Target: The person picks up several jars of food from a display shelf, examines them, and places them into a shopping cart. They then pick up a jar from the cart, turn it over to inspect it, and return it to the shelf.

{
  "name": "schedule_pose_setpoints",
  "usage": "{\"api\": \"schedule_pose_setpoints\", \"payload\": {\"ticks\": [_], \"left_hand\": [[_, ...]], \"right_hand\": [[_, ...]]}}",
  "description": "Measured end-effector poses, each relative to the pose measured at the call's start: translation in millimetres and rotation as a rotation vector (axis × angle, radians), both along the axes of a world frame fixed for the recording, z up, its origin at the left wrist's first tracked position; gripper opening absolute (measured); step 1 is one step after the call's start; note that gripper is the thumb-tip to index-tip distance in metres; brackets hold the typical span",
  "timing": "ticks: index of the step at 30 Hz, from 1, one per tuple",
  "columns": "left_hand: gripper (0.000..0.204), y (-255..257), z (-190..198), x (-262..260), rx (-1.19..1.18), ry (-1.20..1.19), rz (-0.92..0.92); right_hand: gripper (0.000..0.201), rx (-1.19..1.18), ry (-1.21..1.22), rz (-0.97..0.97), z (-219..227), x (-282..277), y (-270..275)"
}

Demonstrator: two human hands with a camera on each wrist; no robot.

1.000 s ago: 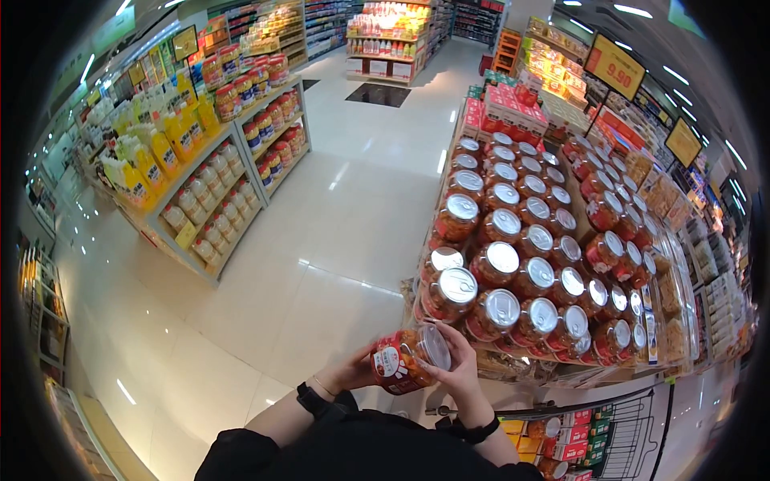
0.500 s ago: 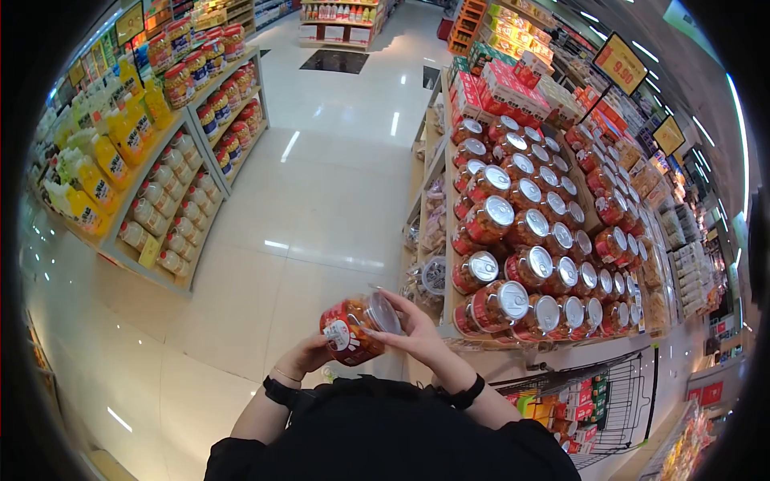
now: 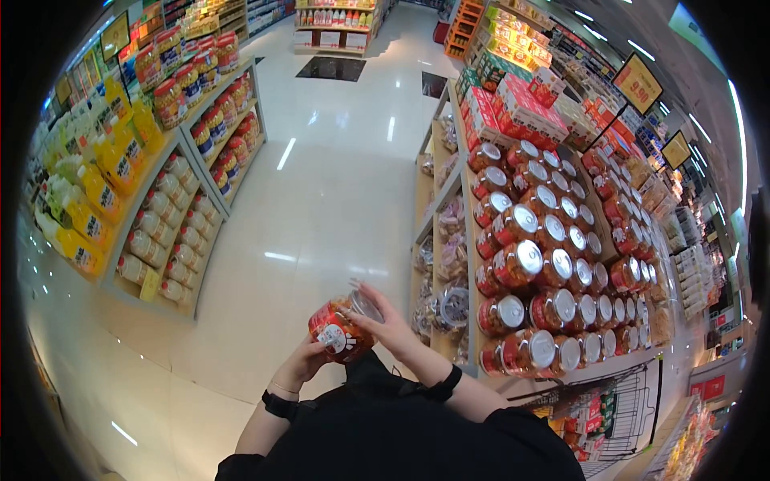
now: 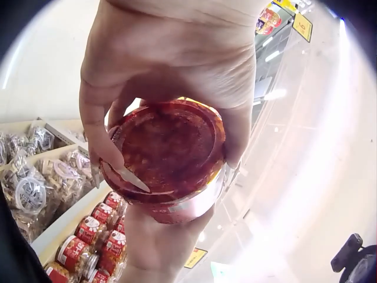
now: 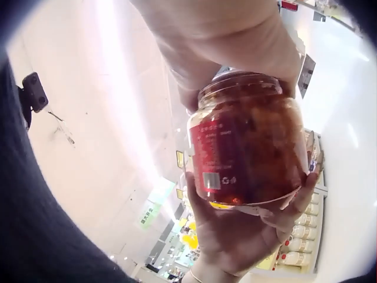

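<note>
A clear jar (image 3: 343, 330) of reddish-orange food with a red label is held tilted in front of the body. My left hand (image 3: 301, 362) grips it round its base; in the left wrist view the thumb and fingers wrap the jar's dark red bottom (image 4: 171, 147). The right hand (image 3: 391, 322) holds the lid end, its fingers reaching over the top. Seen from the right wrist, the label with a barcode (image 5: 211, 180) faces the camera, and the lid is mostly hidden behind my right hand (image 5: 230, 35).
To the right, rows of similar jars (image 3: 553, 309) stand on a display beside stacked red cartons (image 3: 525, 112). A loaded shopping cart (image 3: 618, 425) is near my right side. Shelves with yellow bottles (image 3: 100, 192) and white bottles (image 3: 144, 244) stand left, across the shiny floor (image 3: 265, 313).
The view has turned, so the jar display shifts rightward in it. Both hands have kept hold of the jar, bringing it left and closer to the body, away from the display.
</note>
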State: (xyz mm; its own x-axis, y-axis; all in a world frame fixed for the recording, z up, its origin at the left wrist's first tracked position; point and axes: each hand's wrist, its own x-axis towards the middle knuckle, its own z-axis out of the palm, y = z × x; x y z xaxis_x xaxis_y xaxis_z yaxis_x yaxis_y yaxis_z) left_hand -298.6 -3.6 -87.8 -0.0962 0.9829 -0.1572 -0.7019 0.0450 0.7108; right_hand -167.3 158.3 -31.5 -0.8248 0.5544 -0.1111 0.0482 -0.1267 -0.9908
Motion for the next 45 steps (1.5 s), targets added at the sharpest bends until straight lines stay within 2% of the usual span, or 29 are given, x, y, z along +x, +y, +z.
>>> {"api": "schedule_pose_setpoints", "payload": {"ticks": [2, 4, 6, 11, 13, 14, 16, 18, 20, 22, 23, 25, 28, 30, 31, 34, 39, 45], "left_hand": [[0.084, 12.8, 3.8, -21.5, -0.003, 0.084, 0.008], [0.082, 32.2, 9.4, -47.8, -0.113, 0.107, 0.008], [0.081, 59.3, 21.5, -71.9, -0.112, 0.143, -0.007], [0.081, 145.2, 35.9, -128.2, -0.111, 0.166, -0.08], [0.084, 185.1, 41.8, -142.8, -0.001, 0.211, -0.113], [0.084, 204.1, 39.6, -150.0, -0.009, 0.214, -0.117], [0.079, 236.7, 31.2, -159.5, -0.013, 0.238, -0.161], [0.081, 260.5, 52.2, -155.8, 0.052, 0.299, -0.189], [0.086, 282.6, 43.3, -166.5, 0.023, 0.334, -0.283], [0.068, 302.9, 46.5, -179.1, -0.003, 0.322, -0.4], [0.068, 314.9, 45.8, -184.7, 0.005, 0.317, -0.439], [0.054, 341.3, 39.5, -195.1, -0.171, 0.315, -0.496], [0.051, 386.2, 26.3, -200.2, -0.155, 0.35, -0.574], [0.049, 417.3, 24.7, -200.4, -0.14, 0.333, -0.667], [0.05, 432.6, 28.7, -199.8, -0.13, 0.331, -0.708], [0.049, 479.8, 27.7, -204.3, -0.104, 0.313, -0.83], [0.048, 546.8, 34.8, -215.2, -0.029, 0.283, -0.97], [0.049, 589.1, 31.4, -230.6, -0.004, 0.295, -1.101]], "right_hand": [[0.066, -0.17, -0.12, -0.027, -1.4, -26.0, 11.3], [0.062, -0.181, -0.039, -0.069, -14.8, -50.6, 32.4], [0.068, -0.283, 0.106, -0.034, -21.2, -73.8, 62.2], [0.061, -0.183, 0.065, -0.042, 24.5, -116.3, 149.0], [0.061, -0.075, 0.063, -0.039, 29.6, -126.9, 184.8], [0.061, -0.083, 0.066, -0.042, 29.1, -131.2, 201.5], [0.062, -0.245, 0.168, -0.102, 23.7, -134.1, 229.2], [0.06, -0.24, 0.161, -0.164, 27.7, -129.4, 254.9], [0.058, -0.275, 0.207, -0.21, 33.2, -120.2, 274.4], [0.057, -0.167, 0.168, -0.348, 33.9, -106.3, 292.5], [0.057, -0.164, 0.155, -0.406, 36.1, -98.5, 300.7], [0.057, -0.061, 0.109, -0.517, 39.5, -82.3, 319.2], [0.061, 0.093, 0.02, -0.68, 46.8, -53.6, 343.6], [0.069, 0.527, -0.018, -0.797, 52.6, -37.2, 356.6], [0.076, 0.691, -0.185, -0.824, 75.4, -29.8, 359.0], [0.079, 0.917, -0.474, -0.863, 94.3, -7.8, 383.7], [0.092, 0.836, -0.738, -0.936, 84.0, 16.4, 412.6], [0.093, 0.759, -0.862, -1.03, 49.8, 28.5, 424.3]]}}
